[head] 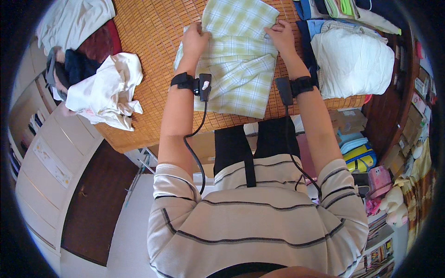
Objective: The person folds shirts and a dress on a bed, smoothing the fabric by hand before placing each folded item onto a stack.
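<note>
A green-and-white plaid cloth, perhaps a garment, lies partly folded and wrinkled on a woven bamboo mat. Its upper part overlaps the lower part in a crosswise fold. At the left edge of that upper part, my left hand pinches the fabric between thumb and fingers. My right hand grips the opposite edge the same way, its fingertips partly hidden by the cloth. Each wrist wears a black strap with a small cabled device.
Left on the mat is a loose heap with a white garment, dark pieces and a maroon cloth. To the right sits a folded white cloth bundle, with more folded clothes beyond. The mat's front edge lies near my legs.
</note>
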`<state>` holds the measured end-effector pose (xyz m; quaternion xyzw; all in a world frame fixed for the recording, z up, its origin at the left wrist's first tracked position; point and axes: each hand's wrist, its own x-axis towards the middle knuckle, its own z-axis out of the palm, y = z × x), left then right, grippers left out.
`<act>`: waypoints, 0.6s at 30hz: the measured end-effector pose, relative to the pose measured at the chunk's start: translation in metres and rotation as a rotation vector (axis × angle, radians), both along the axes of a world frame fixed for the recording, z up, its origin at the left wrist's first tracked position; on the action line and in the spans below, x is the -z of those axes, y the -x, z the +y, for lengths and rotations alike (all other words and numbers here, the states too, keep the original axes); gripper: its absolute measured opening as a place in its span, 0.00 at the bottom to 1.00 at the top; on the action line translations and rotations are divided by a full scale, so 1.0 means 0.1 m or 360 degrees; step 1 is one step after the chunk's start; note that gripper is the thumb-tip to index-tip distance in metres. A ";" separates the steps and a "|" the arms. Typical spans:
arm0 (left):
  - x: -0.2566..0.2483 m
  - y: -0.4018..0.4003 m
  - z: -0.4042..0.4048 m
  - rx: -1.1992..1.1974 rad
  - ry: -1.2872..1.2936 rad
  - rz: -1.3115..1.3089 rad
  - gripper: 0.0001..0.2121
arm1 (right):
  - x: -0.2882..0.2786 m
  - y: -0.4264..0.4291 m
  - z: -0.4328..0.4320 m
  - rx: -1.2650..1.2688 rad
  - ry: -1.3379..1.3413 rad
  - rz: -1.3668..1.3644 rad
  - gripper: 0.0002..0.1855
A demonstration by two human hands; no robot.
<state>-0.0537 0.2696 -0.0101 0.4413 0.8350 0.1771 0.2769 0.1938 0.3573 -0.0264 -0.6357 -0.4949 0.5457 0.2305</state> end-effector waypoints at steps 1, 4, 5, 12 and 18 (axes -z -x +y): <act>0.03 0.01 0.00 -0.0044 0.0005 -0.0092 0.18 | 0.04 0.00 0.00 -0.0023 -0.0014 0.0019 0.34; 0.06 0.09 -0.08 -0.0104 -0.0016 -0.0437 0.16 | 0.06 -0.02 -0.02 -0.0309 -0.0056 0.0005 0.30; 0.05 0.12 -0.15 -0.0070 -0.0054 -0.0599 0.15 | 0.04 -0.03 -0.05 -0.0442 -0.0071 -0.0011 0.29; -0.34 0.07 -0.52 -0.0074 -0.0469 -0.0779 0.09 | -0.33 -0.13 -0.41 -0.0505 -0.0233 0.0519 0.10; -0.46 -0.01 -0.67 0.0256 -0.0786 -0.0120 0.10 | -0.56 -0.12 -0.44 -0.1235 -0.0767 -0.0143 0.19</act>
